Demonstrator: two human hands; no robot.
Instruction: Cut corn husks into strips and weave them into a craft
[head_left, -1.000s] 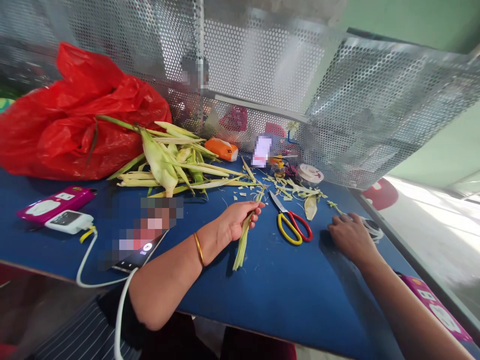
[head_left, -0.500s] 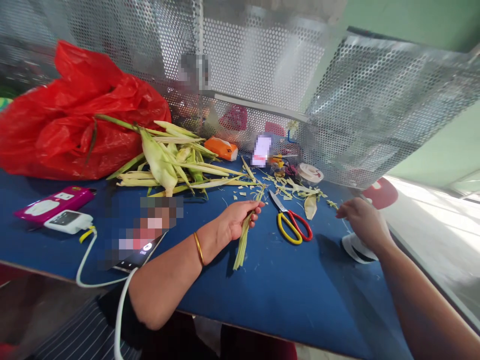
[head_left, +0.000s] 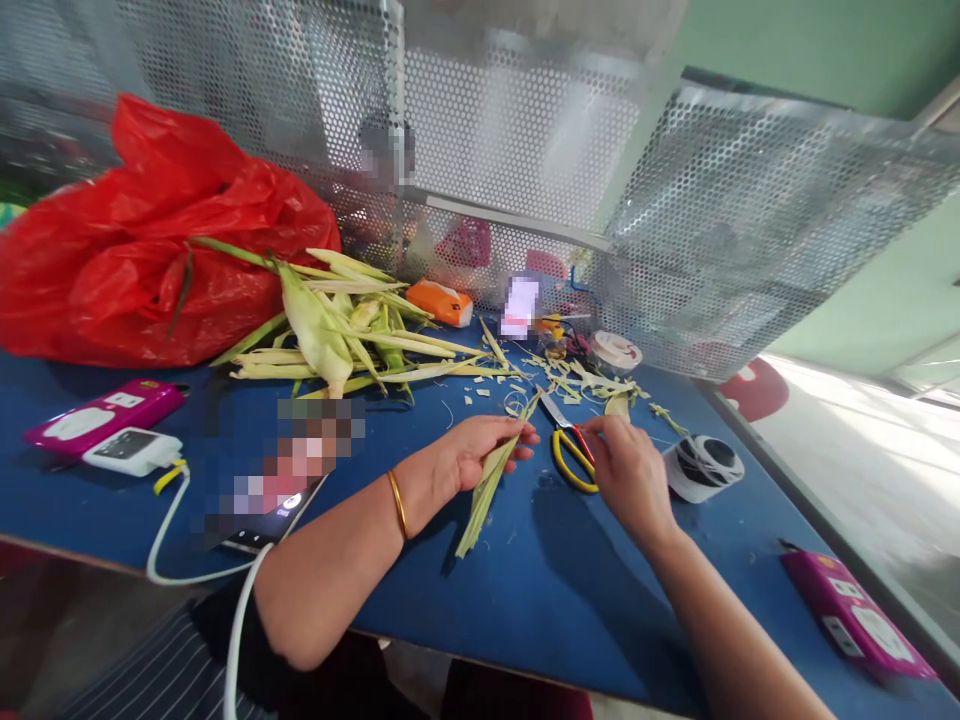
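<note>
My left hand [head_left: 472, 455] lies on the blue table [head_left: 570, 600], closed on a bundle of pale green husk strips [head_left: 480, 500] that points toward me. My right hand [head_left: 626, 470] hovers just right of it, with thumb and fingertips pinched together over the handles of the yellow-and-red scissors [head_left: 564, 468]. What the pinch holds, if anything, is too thin to see. A white spool of thread [head_left: 703, 466] stands right of that hand.
A pile of corn husks [head_left: 337, 325] lies before a red plastic bag [head_left: 150, 240] at the back left. A phone [head_left: 277, 500], a white charger [head_left: 131, 450] and a pink socket strip [head_left: 105, 410] sit at left. Another pink device [head_left: 855, 610] is at right. Perforated metal screens [head_left: 525, 130] wall the back.
My right hand left the table's right edge and moved left to the scissors. The white spool now stands uncovered, a little left of where it was. My left hand barely shifted.
</note>
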